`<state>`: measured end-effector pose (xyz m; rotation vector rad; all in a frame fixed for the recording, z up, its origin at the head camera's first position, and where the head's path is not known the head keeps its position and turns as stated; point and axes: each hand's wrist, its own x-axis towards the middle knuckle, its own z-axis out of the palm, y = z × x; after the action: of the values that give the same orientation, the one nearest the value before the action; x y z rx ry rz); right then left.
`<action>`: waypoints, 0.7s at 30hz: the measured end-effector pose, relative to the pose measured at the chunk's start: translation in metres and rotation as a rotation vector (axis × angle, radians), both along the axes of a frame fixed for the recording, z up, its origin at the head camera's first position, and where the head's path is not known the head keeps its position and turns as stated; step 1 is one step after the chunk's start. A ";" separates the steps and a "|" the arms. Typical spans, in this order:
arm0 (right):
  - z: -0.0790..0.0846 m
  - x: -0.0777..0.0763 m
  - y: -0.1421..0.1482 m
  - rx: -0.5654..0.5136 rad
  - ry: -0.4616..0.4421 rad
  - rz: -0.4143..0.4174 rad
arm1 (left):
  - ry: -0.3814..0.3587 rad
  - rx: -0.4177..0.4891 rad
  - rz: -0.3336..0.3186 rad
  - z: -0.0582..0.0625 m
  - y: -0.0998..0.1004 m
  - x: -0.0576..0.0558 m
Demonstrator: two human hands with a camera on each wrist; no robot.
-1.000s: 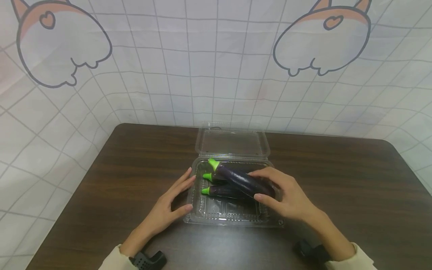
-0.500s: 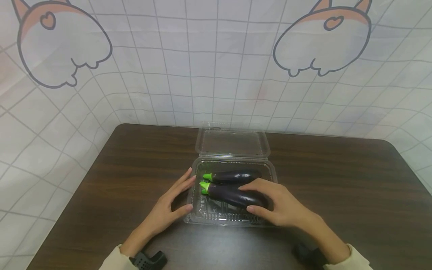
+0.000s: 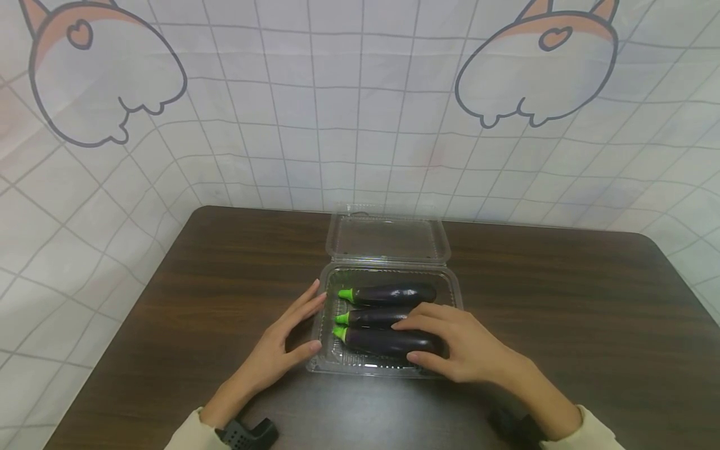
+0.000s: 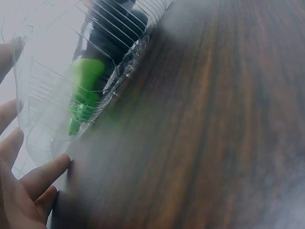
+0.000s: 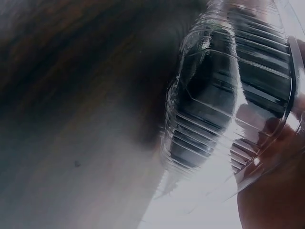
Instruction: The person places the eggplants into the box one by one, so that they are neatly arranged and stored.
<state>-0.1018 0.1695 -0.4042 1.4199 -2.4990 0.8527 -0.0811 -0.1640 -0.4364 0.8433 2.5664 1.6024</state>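
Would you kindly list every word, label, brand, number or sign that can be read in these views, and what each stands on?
There are none: I can read no writing or numbers in any view.
The clear plastic container and three eggplants show no legible lettering.
The backdrop bears only grid lines and cartoon figures with heart shapes.
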 end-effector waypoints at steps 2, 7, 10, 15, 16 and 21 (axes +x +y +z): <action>0.000 0.000 -0.001 0.009 0.023 -0.007 | 0.002 -0.005 0.000 -0.008 -0.002 -0.003; -0.001 -0.001 -0.002 0.031 0.059 -0.030 | 0.004 -0.011 -0.004 -0.018 -0.005 -0.007; -0.002 -0.001 -0.002 0.045 0.061 -0.036 | 0.001 -0.013 -0.003 -0.019 -0.006 -0.007; -0.002 -0.001 -0.003 0.059 0.073 -0.034 | 0.001 -0.006 -0.008 -0.019 -0.006 -0.007; -0.002 -0.001 -0.003 0.061 0.074 -0.033 | 0.001 -0.005 -0.009 -0.019 -0.006 -0.007; -0.001 -0.001 -0.004 0.075 0.059 -0.050 | 0.006 -0.006 -0.010 -0.017 -0.005 -0.006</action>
<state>-0.1031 0.1654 -0.4052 1.3776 -2.5356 0.7044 -0.0874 -0.1695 -0.4536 0.8597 2.5651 1.5918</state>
